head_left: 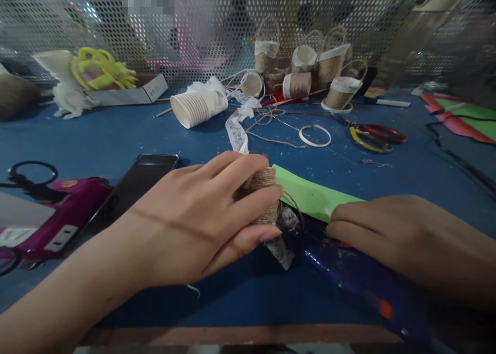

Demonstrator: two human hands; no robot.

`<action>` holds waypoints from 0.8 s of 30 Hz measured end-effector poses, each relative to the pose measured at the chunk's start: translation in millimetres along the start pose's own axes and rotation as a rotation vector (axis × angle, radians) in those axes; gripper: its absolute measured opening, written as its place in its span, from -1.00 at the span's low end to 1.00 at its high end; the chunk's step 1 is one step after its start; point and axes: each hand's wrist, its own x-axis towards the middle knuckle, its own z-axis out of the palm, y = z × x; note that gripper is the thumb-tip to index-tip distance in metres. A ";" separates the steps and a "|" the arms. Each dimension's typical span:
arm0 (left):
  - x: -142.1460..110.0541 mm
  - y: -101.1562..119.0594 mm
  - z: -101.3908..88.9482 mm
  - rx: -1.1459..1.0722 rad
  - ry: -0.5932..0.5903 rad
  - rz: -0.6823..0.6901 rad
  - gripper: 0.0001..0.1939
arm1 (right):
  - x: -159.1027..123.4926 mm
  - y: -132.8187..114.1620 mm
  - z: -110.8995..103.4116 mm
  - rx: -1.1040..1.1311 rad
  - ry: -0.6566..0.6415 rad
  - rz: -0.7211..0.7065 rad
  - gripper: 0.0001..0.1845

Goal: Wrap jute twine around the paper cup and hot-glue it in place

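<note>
My left hand [209, 214] is closed around a small cup wrapped in brown twine [265, 181], tilted on its side. White lace [282, 253] hangs beneath the cup, and a loose strand of twine shows at its right. My right hand [391, 230] is wrapped round a dark blue glue gun [360, 281]; its grip is hidden behind the fingers. The gun's nozzle end points left, close to the cup and lace; whether it touches them I cannot tell. Green paper [313, 191] lies just behind, by my right fingertips.
Several twine-covered little baskets [265, 57] stand at the back, near stacked paper cups [197, 106], lace ribbon [236, 129] and a white ring [314, 136]. Scissors [374, 137] lie at right. A phone [127, 188] and a purple device [77, 204] sit left. Perforated metal [201, 33] borders the back.
</note>
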 end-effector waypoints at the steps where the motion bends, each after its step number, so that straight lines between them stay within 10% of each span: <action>1: 0.8 0.3 0.4 0.016 0.002 -0.001 -0.58 | -0.2 0.0 0.1 0.002 -0.002 -0.001 -0.56; 24: 1.9 2.6 5.2 0.081 0.021 -0.010 -0.61 | 1.7 0.5 0.7 0.010 0.041 -0.022 -0.57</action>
